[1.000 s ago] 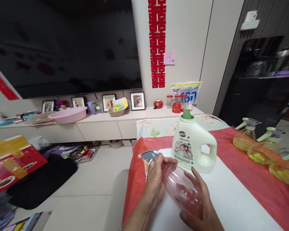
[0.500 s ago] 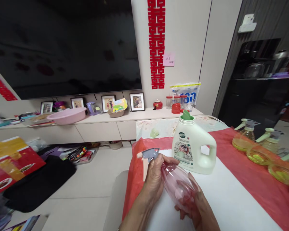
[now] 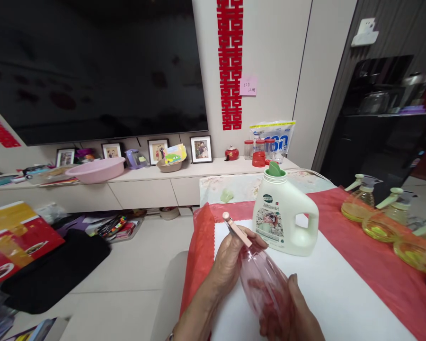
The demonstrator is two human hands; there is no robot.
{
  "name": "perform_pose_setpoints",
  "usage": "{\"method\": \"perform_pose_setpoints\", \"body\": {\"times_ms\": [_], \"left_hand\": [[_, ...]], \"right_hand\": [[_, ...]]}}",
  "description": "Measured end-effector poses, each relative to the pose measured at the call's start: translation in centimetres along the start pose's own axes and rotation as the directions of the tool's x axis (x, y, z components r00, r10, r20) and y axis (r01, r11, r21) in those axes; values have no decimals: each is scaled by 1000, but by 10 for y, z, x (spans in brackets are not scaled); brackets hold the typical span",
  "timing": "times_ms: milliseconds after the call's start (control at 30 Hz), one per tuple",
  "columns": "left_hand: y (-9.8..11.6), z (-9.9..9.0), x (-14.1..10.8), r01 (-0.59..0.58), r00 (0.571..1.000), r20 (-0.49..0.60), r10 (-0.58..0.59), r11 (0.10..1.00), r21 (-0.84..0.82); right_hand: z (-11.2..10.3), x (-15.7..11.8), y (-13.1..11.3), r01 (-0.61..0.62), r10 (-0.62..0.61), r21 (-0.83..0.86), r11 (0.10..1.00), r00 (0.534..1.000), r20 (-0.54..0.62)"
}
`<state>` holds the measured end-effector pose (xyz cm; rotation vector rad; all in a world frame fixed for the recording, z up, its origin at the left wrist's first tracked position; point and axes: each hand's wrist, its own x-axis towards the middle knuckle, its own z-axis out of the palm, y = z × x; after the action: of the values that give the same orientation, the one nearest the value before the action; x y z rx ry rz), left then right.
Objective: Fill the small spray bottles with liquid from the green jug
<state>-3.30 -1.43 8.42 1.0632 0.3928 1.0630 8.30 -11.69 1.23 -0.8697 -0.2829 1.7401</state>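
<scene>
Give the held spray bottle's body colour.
Spray bottle body: translucent pink, best seen in the head view.

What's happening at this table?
A person's two bare hands are on a see-through pink spray bottle, tilted above a white sheet. The left hand grips the neck end by the spray head; the right hand holds the body. Just beyond stands a pale green jug, upright, its threaded mouth bare.

Spray bottle [image 3: 264,267], lower centre: clear plastic, smooth, glossy. Jug [image 3: 291,213] behind it: opaque plastic, satin. Red bench cover [image 3: 344,229]: looks like crinkled plastic film from here. TV screen [image 3: 102,71], upper left: glossy.
</scene>
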Motion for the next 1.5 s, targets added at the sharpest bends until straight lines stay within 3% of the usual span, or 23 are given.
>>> {"method": "perform_pose_setpoints", "body": {"times_ms": [200, 367, 467, 600, 700, 767, 833, 867, 933, 1033, 1200, 1367, 1500], "left_hand": [[3, -8, 3, 31, 999, 27, -37, 979, 201], [-1, -8, -1, 80, 993, 61, -106, 941, 329], [-10, -9, -5, 110, 988, 72, -139, 943, 315], [-16, -6, -13, 127, 978, 116, -173, 935, 330], [-13, 4, -20, 138, 966, 158, -206, 924, 357], [-11, 12, -25, 147, 955, 184, -232, 912, 384], [-9, 18, -27, 128, 952, 202, -231, 897, 422], [-9, 20, -28, 116, 950, 212, -228, 891, 439], [-9, 20, -29, 97, 947, 231, -224, 884, 458], [-10, 17, -27, 89, 936, 267, -229, 889, 449], [-14, 12, -26, 103, 923, 302, -239, 909, 403], [-22, 10, -29, 148, 929, 290, -229, 950, 276], [-23, 12, -32, 200, 936, 233, -263, 945, 260]], "right_hand": [[3, 2, -1, 258, -259, -325, 910, 965, 42], [-9, -2, -5, 282, -279, -576, 768, 956, 97], [-6, -8, -12, 252, -304, -730, 635, 950, 64], [-16, -21, -24, 143, -348, -926, 348, 937, 14], [-40, -32, -37, 249, -428, -947, 203, 893, 143], [-52, -40, -47, 352, -520, -927, 130, 820, 239], [-52, -46, -59, 403, -630, -905, 135, 740, 236], [-47, -48, -65, 435, -643, -887, 156, 726, 242], [-33, -47, -76, 498, -594, -841, 212, 749, 294], [-7, -37, -90, 565, -411, -772, 291, 803, 433], [16, -18, -102, 559, -234, -722, 408, 828, 509], [13, -14, -100, 585, -243, -708, 395, 810, 533], [11, -17, -94, 632, -322, -708, 314, 773, 547]]}}
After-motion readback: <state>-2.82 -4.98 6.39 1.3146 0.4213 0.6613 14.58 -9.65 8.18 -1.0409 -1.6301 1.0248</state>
